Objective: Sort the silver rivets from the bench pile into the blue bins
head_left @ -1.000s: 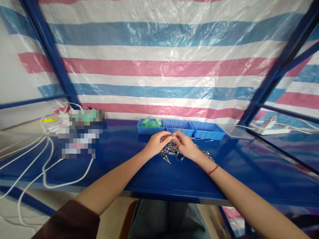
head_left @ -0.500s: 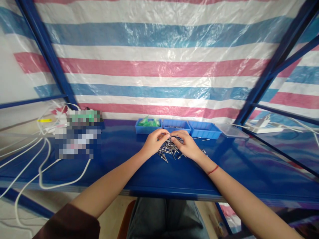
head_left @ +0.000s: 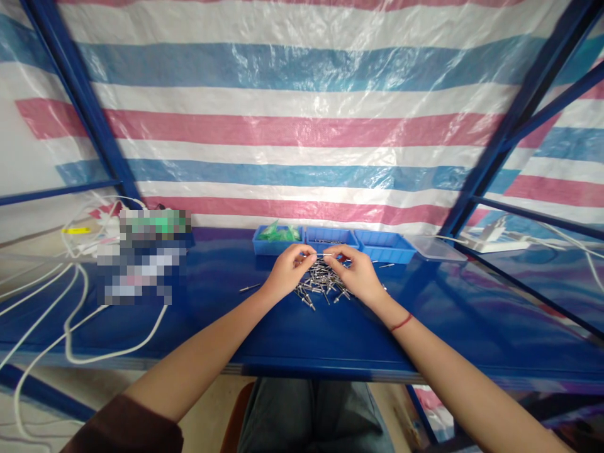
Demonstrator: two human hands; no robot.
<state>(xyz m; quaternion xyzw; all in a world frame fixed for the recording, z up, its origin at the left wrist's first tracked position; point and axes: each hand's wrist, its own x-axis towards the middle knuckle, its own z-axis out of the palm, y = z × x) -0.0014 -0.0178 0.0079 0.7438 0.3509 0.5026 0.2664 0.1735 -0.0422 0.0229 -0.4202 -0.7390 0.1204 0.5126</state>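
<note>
Seen from above, a person's bare arms reach in from the lower left and lower right, and the hands nearly meet just below the centre of the frame. A thin metal piece (head_left: pixel 321 255) bridges the narrow gap between the fingertips, its long axis running side to side, close to level. It lies to the right of the left hand (head_left: pixel 291 267) and to the left of the right hand (head_left: pixel 357 269), with an end at each, so neither hand is nearer. Each hand looks pinched on it, thumb against fingers; whether it is 1 piece or 2 end to end cannot be told. Directly below the fingertips, a pile of similar metal pins (head_left: pixel 325 283) lies in a tangle on the blue tabletop (head_left: pixel 283 340). 1 loose pin (head_left: pixel 250 288) sits apart, left of the left forearm. Just beyond the hands, 3 blue bins stand in a row: the left bin (head_left: pixel 263 249) holds green packets (head_left: pixel 279 233), the middle bin (head_left: pixel 333 233) holds small metal parts, and the right bin (head_left: pixel 389 254) stands above and right of the right hand.
</note>
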